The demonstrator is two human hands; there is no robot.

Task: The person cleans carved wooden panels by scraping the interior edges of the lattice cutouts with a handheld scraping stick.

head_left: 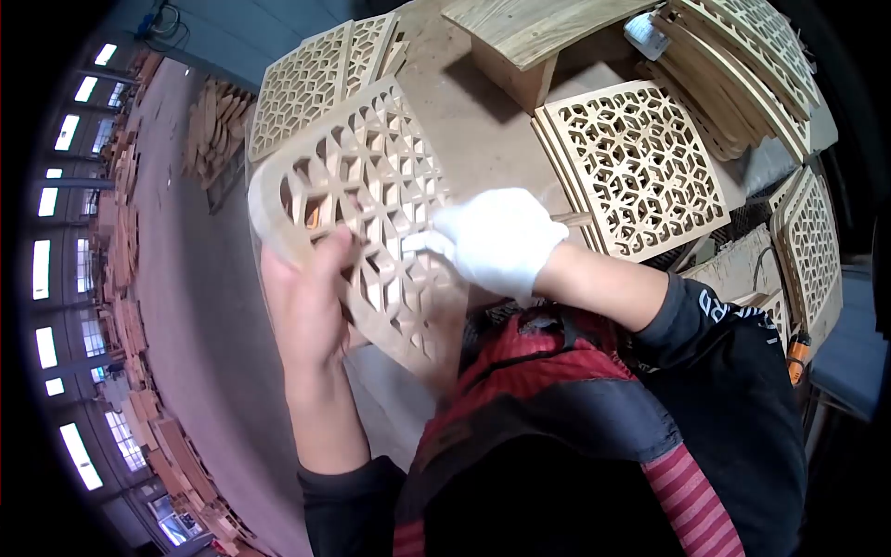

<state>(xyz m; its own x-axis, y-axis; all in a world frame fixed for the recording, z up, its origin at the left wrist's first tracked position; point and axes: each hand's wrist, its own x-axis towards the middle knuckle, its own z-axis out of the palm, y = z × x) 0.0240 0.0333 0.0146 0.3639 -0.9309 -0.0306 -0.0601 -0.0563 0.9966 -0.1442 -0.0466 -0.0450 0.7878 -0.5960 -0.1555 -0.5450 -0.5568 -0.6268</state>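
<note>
Panel (376, 215) clutched by left hand (312, 299) — gloved right hand (503, 239) over it, grip unclear

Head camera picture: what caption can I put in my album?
A bare left hand holds a wooden panel full of holes, with a white-gloved right hand up close to it.

A white cloth glove (509, 243) covers the right hand (497, 237), with a black, white-lettered right sleeve (689, 323) and a red-striped cloth apron (691, 499).
</note>
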